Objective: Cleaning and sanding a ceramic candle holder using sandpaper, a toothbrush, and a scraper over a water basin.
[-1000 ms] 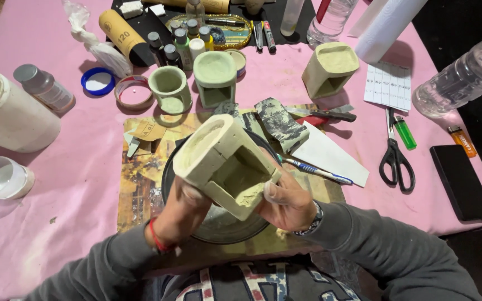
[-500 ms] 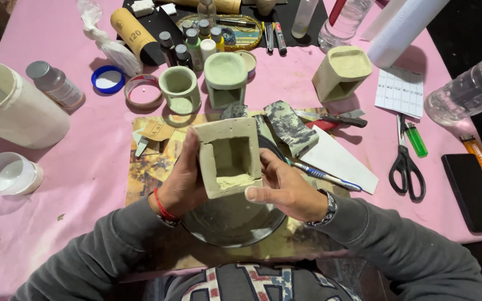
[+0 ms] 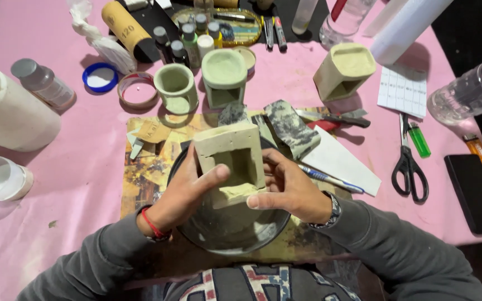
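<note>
- Above the dark round dish (image 3: 227, 234), both hands hold a pale greenish clay box (image 3: 231, 161), squarish, with a deep rectangular opening cut in the face turned up to the camera and a rough, crumbly lower edge.
- Left hand (image 3: 182, 195) grips the box's left side, thumb laid across the front below the opening; a red band circles that wrist.
- Right hand (image 3: 288, 189) clasps the right side, fingers curled on the wall, thumb at the lower edge.
- Beyond the box stand three similar clay pieces: a round cup (image 3: 177, 86), a square one (image 3: 224, 75) and, further right, another square one (image 3: 344, 69).
- Left of the box sits a large white tub (image 3: 6, 108); nearer it, a small clear bottle (image 3: 43, 83) and a blue lid (image 3: 100, 77).
- Right of the box lie black-handled scissors (image 3: 408, 161), a green lighter (image 3: 419, 139) and a black phone (image 3: 475, 192).
- A pink cloth (image 3: 73, 184) covers the table under everything.
</note>
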